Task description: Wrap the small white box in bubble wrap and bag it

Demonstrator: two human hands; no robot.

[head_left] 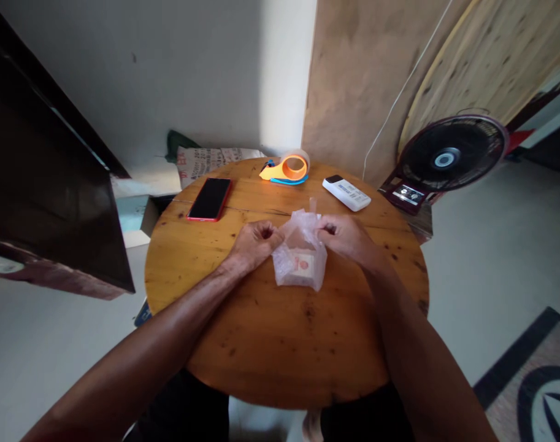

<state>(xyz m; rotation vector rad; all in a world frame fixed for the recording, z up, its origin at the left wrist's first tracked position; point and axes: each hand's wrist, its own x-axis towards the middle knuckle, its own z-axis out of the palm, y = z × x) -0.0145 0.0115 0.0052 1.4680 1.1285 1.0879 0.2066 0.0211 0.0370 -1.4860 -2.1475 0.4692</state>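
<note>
Below your head, a round wooden tabletop (270, 344) fills the middle of the view, and both your forearms reach across it from the near edge. Off to the right, past the rim, a dark fan (449, 156) stands on the floor, well apart from your work. Near the tabletop's centre sits a clear plastic bag (291, 273), its bottom resting on the wood and its crumpled top pulled up between your hands. Your left hand (254, 242) is curled tight, fingers pinched on the bag's left upper edge; your right hand (346, 236) is clenched the same way on the right upper edge. Beyond your left hand lies a phone (210, 198) with a red rim, screen dark and face up. Beyond your right hand lies a white remote (346, 192). At the far edge, between those two, sits an orange and blue tape dispenser (286, 169). Inside the bag, low down, you can see a small pale packet (302, 265) with a reddish mark; its print is too small to read.
</note>
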